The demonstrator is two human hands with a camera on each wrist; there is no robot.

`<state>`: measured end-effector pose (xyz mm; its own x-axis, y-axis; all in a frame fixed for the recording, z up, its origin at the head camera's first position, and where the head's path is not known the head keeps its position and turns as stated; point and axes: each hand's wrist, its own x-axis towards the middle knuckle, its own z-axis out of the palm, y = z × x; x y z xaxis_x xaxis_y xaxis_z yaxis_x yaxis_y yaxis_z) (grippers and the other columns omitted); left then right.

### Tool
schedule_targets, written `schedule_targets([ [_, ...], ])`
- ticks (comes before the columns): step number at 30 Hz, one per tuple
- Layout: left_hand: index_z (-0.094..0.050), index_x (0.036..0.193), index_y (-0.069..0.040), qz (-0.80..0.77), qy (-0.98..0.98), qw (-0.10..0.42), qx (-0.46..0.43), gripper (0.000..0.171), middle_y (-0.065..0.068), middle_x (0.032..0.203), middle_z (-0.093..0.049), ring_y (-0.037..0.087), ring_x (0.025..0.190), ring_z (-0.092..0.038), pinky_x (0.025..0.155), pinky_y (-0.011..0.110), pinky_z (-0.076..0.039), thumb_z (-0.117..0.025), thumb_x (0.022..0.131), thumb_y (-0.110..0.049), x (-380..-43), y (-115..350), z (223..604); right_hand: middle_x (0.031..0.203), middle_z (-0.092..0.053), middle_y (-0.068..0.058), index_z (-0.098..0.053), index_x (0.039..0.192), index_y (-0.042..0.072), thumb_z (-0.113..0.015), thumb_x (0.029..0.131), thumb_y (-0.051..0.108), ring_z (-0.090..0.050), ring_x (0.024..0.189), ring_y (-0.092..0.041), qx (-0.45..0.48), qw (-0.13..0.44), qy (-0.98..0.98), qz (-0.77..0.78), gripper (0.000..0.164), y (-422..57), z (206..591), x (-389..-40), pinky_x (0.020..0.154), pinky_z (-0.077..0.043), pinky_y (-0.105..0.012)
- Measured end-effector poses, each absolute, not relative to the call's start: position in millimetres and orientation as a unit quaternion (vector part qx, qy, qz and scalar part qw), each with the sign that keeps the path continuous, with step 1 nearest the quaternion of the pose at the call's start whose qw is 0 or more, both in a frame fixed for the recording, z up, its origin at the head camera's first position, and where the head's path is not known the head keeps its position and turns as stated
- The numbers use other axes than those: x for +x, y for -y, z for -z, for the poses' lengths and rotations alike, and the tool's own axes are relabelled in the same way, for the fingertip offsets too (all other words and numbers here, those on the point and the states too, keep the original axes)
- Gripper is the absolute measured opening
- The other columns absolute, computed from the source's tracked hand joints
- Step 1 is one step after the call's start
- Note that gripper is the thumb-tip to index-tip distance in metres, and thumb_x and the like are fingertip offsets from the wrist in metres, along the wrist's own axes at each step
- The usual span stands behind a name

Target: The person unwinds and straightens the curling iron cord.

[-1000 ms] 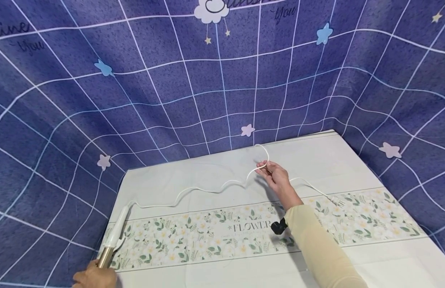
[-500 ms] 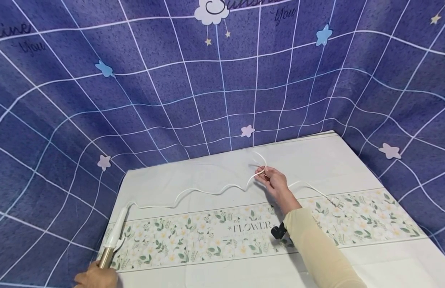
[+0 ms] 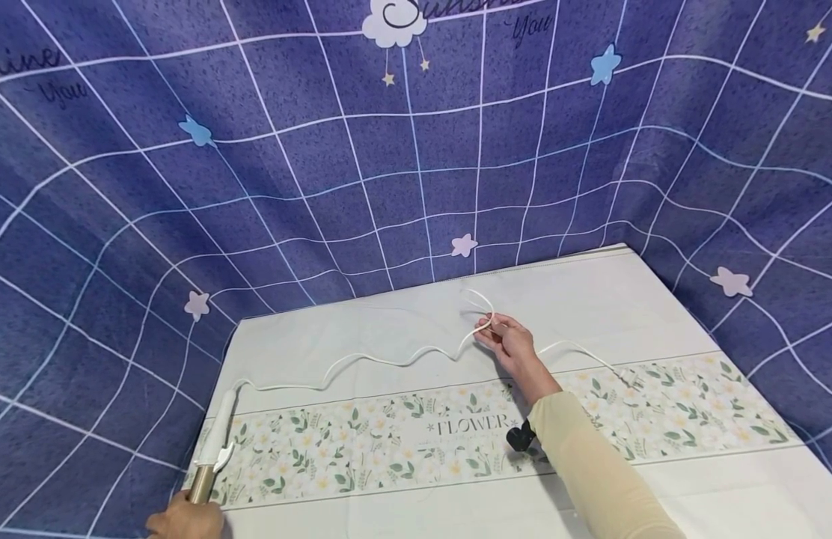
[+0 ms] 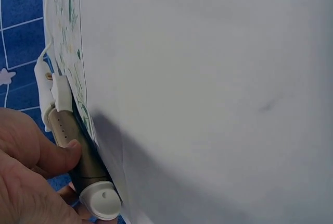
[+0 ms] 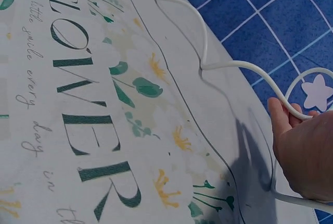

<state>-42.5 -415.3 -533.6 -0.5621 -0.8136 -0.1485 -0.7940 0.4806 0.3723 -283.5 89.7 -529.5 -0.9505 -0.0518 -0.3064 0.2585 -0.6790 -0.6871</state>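
A curling iron (image 3: 217, 433) with a white handle, a gold barrel and a small white lever lies along the left edge of the table. My left hand (image 3: 187, 518) grips its barrel near the tip, thumb on top in the left wrist view, where the white end cap (image 4: 102, 201) shows. From the handle a wavy white cord (image 3: 369, 358) runs right across the table. My right hand (image 3: 513, 346) holds a bent stretch of it raised near the back edge, the cord (image 5: 260, 73) passing over the fingers. Beyond that wrist the cord ends in a plug (image 3: 630, 379).
A white table cover (image 3: 402, 311) has a floral band (image 3: 362, 449) with "FLOWER" lettering. Blue grid-patterned curtains (image 3: 416, 187) with stars hang close behind the table and at both sides. A small black object (image 3: 521, 436) sits at the right wrist.
My right hand has moved slightly toward me and to the left, drawing the cord loop away from the back curtain. The left hand and curling iron have barely shifted.
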Motion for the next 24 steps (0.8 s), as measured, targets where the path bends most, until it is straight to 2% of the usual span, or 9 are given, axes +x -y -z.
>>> schedule_targets([
  [3, -0.042, 0.126, 0.007, 0.198, 0.862, 0.018, 0.466, 0.047, 0.046, 0.112, -0.026, 0.066, 0.109, -0.032, 0.088, 0.066, -0.029, -0.048, 0.083, -0.011, -42.4, 414.4, 532.5, 0.104, -0.064, -0.019, -0.039, 0.134, -0.014, -0.042, 0.101, 0.002, -0.063, 0.106, -0.03, 0.128, 0.085, -0.392, 0.907, 0.037, -88.7, 530.3, -281.8, 0.102, -0.041, -0.043],
  [7, -0.04, 0.128, 0.007, 0.194, 0.861, 0.015, 0.47, 0.049, 0.046, 0.114, -0.026, 0.066, 0.109, -0.032, 0.089, 0.066, -0.029, -0.048, 0.084, -0.013, -42.3, 411.5, 530.5, 0.123, -0.055, -0.026, -0.038, 0.136, -0.014, -0.042, 0.1, 0.0, -0.056, 0.117, -0.034, 0.126, 0.086, -0.392, 0.907, 0.038, -86.4, 531.0, -279.1, 0.102, -0.042, -0.041],
  [11, -0.04, 0.128, 0.008, 0.208, 0.855, 0.049, 0.472, 0.05, 0.047, 0.117, -0.026, 0.066, 0.109, -0.031, 0.089, 0.066, -0.028, -0.05, 0.084, -0.014, -41.2, 406.7, 530.7, 0.135, -0.043, -0.03, -0.037, 0.14, -0.012, -0.042, 0.1, -0.003, -0.05, 0.121, -0.036, 0.128, 0.088, -0.41, 0.899, 0.041, -84.3, 529.3, -274.7, 0.101, -0.044, -0.037],
  [15, -0.042, 0.126, 0.01, 0.221, 0.854, 0.086, 0.463, 0.049, 0.048, 0.118, -0.027, 0.067, 0.11, -0.03, 0.089, 0.067, -0.026, -0.053, 0.085, -0.017, -39.9, 403.8, 533.1, 0.118, -0.057, -0.022, -0.04, 0.138, -0.012, -0.044, 0.097, -0.007, -0.062, 0.106, -0.028, 0.133, 0.073, -0.441, 0.885, 0.041, -85.3, 523.5, -269.4, 0.099, -0.045, -0.036],
  [18, -0.043, 0.124, 0.01, 0.222, 0.854, 0.098, 0.46, 0.049, 0.049, 0.118, -0.027, 0.067, 0.111, -0.029, 0.089, 0.067, -0.025, -0.054, 0.086, -0.018, -39.9, 403.5, 534.6, 0.108, -0.059, -0.016, -0.041, 0.136, -0.014, -0.046, 0.094, -0.011, -0.066, 0.091, -0.018, 0.133, 0.054, -0.454, 0.88, 0.042, -88.9, 515.8, -265.1, 0.099, -0.044, -0.037],
  [20, -0.044, 0.124, 0.01, 0.219, 0.855, 0.101, 0.459, 0.048, 0.049, 0.118, -0.027, 0.067, 0.112, -0.029, 0.09, 0.067, -0.024, -0.053, 0.085, -0.018, -40.2, 403.1, 534.9, 0.114, -0.056, -0.019, -0.038, 0.137, -0.016, -0.046, 0.093, -0.013, -0.066, 0.085, -0.012, 0.128, 0.043, -0.463, 0.876, 0.044, -93.1, 509.7, -261.8, 0.1, -0.043, -0.038],
  [24, -0.047, 0.12, 0.009, 0.2, 0.863, 0.117, 0.449, 0.044, 0.05, 0.114, -0.03, 0.067, 0.108, -0.031, 0.087, 0.067, -0.025, -0.053, 0.085, -0.017, -40.0, 402.4, 534.1, 0.127, -0.048, -0.023, -0.037, 0.137, -0.016, -0.047, 0.093, -0.012, -0.063, 0.087, -0.01, 0.13, 0.032, -0.474, 0.87, 0.045, -103.6, 497.7, -254.7, 0.1, -0.044, -0.038],
])
